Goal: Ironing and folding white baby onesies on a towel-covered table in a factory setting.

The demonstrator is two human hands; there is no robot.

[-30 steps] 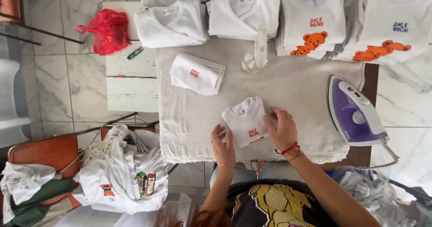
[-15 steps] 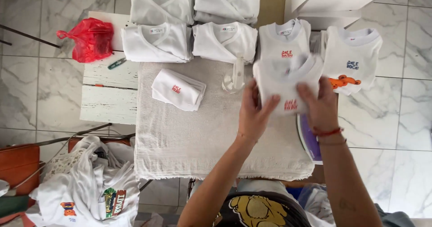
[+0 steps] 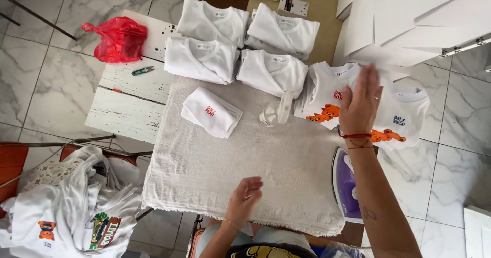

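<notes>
At the 6 o'clock edge of the scene the left hand is held just above the cream terry-cloth ironing pad, fingers loosely curled and nothing pinched. At 4 o'clock a purple and white steam iron is seen resting on the pad's right edge, partly hidden by the right forearm. At 8 o'clock a loose heap of white printed garments is piled on a chair.

Toward the centre, at about 10 o'clock from the left hand, a small folded white baby garment with a red print is laid on the pad, its long axis running from 10 to 4 o'clock. A white spray bottle is lying on its side just beyond.

Farther out, at 2 o'clock, the right hand is stretched flat with fingers pressed together and empty, hovering over or resting on a white baby shirt with an orange bear print; contact cannot be told. The shirt is laid flat beside a matching one, neckline pointing to 12 o'clock, long axis 12 to 6. It is judged light, soft and limp, best taken by both shoulders or side seams so that it does not crumple.

At 12 o'clock four folded plain white wrap tops are ranged in two rows, and at 10 o'clock a red plastic bag is set on a white painted wooden table.
</notes>
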